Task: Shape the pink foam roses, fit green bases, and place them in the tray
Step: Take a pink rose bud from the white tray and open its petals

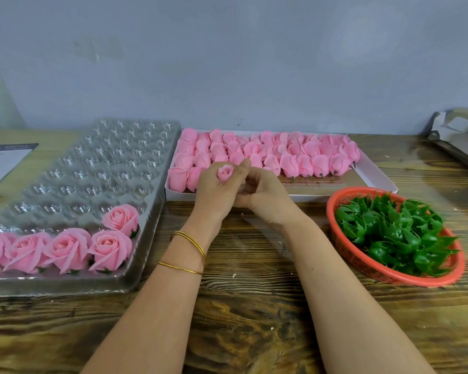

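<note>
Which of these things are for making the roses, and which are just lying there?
For the job: the rosebud in the left hand; the white box of unshaped buds; the red basket of green bases; the clear tray with finished roses.
Just lying about: the printed paper at the left; the grey wrapped package at the far right.

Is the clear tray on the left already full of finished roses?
No, only a few roses sit along the tray's near end, and the cavities behind them are empty.
</note>
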`<state>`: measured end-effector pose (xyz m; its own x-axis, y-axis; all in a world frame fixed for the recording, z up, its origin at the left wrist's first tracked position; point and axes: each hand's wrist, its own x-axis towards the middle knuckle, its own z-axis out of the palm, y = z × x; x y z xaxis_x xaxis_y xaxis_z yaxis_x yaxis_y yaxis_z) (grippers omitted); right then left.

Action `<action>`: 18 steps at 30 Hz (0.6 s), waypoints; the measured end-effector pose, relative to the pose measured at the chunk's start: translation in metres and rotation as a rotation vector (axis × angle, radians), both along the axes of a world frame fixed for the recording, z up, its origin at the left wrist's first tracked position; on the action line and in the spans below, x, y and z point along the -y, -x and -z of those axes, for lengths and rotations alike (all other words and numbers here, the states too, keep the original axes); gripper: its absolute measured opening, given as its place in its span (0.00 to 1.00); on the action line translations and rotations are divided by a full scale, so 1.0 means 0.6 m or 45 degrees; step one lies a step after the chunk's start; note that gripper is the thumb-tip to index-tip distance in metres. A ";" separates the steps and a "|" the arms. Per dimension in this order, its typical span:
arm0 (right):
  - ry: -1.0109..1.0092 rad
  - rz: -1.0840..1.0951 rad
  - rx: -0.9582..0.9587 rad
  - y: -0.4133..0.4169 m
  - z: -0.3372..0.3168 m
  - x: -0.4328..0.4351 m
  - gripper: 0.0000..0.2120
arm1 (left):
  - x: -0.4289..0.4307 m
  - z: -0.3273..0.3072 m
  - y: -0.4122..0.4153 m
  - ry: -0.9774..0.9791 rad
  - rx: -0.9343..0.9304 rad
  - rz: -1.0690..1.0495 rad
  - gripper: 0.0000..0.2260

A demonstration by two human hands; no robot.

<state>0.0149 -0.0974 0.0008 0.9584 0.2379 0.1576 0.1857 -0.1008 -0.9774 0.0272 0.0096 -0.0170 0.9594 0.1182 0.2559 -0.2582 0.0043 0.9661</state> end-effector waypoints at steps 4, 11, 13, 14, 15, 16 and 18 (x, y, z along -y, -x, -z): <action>0.043 -0.094 -0.053 -0.002 0.003 0.009 0.12 | -0.004 -0.004 0.003 -0.059 0.010 0.026 0.14; 0.024 -0.143 -0.056 -0.005 0.003 0.011 0.10 | -0.004 -0.007 0.006 -0.082 0.029 0.062 0.17; 0.020 -0.119 -0.062 -0.003 0.002 0.010 0.13 | -0.001 -0.007 0.005 -0.052 0.001 0.059 0.17; 0.028 -0.106 -0.056 -0.003 0.001 0.009 0.15 | -0.001 -0.007 0.005 -0.041 -0.015 0.057 0.17; 0.037 -0.089 -0.048 -0.002 0.000 0.008 0.17 | 0.000 -0.007 0.004 -0.021 -0.034 0.054 0.17; 0.044 -0.069 -0.039 -0.002 -0.001 0.006 0.18 | 0.000 -0.007 0.003 0.007 -0.052 0.051 0.17; 0.054 -0.029 -0.012 -0.003 0.000 0.003 0.19 | 0.001 -0.008 0.004 0.048 -0.069 0.041 0.20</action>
